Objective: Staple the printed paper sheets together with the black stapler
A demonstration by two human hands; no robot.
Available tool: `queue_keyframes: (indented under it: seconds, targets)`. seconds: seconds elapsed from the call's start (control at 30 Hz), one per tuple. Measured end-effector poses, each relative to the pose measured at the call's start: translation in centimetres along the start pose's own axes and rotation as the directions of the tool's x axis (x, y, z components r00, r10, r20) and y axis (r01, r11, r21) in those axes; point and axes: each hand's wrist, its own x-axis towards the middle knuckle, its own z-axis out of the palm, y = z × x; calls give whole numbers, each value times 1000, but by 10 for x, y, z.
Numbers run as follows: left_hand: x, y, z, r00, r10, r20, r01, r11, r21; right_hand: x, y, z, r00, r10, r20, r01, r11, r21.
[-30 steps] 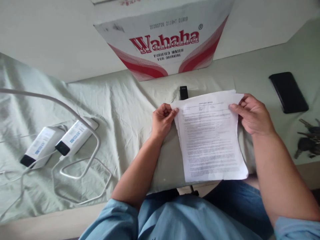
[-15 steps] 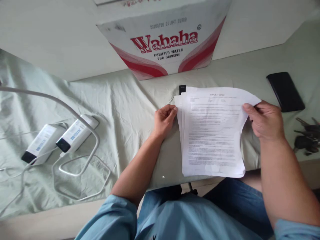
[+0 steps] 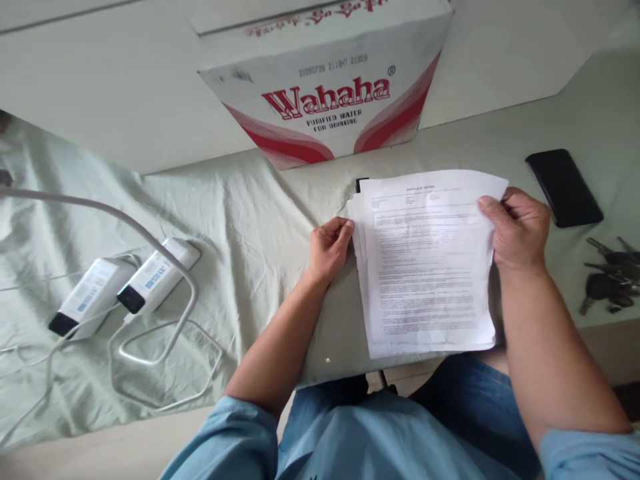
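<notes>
1. Carton (image 3: 325, 100), beyond both hands' fingers: "Wahaha", "PURIFIED WATER FOR DRINKING"
2. Paper stack (image 3: 425, 267), between the two hands' fingers: heading seems to read "OVERLEAF NOTES", smaller lines illegible
3. Two white boxes (image 3: 161, 275), on the desk (image 3: 270, 260) well left of the left fingers: blue label print too small to read
4. Right hand (image 3: 524, 227): fingers pinching the stack's upper right edge
5. Left hand (image 3: 330, 250): fingers curled, thumb and forefinger nipping its upper left edge
6. Keys (image 3: 613, 277), right of the right fingers

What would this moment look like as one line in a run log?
left hand: pinching left edge of paper stack | right hand: gripping its upper right edge | nearby: black phone-like object, keys, Wahaha box
</notes>
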Motion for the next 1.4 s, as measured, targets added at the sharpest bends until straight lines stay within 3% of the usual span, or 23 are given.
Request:
queue_keyframes:
  seconds: [0.53,1.4]
  targets:
    - [-3,-6,-3,999,-29,18,30,999,-37,-7,-11,8,995,62,84,-58,997,-47]
    - [-5,-2,-3,999,49,11,-50,998,47,-7,-6,12,1000,25,19,-25,1000,-3]
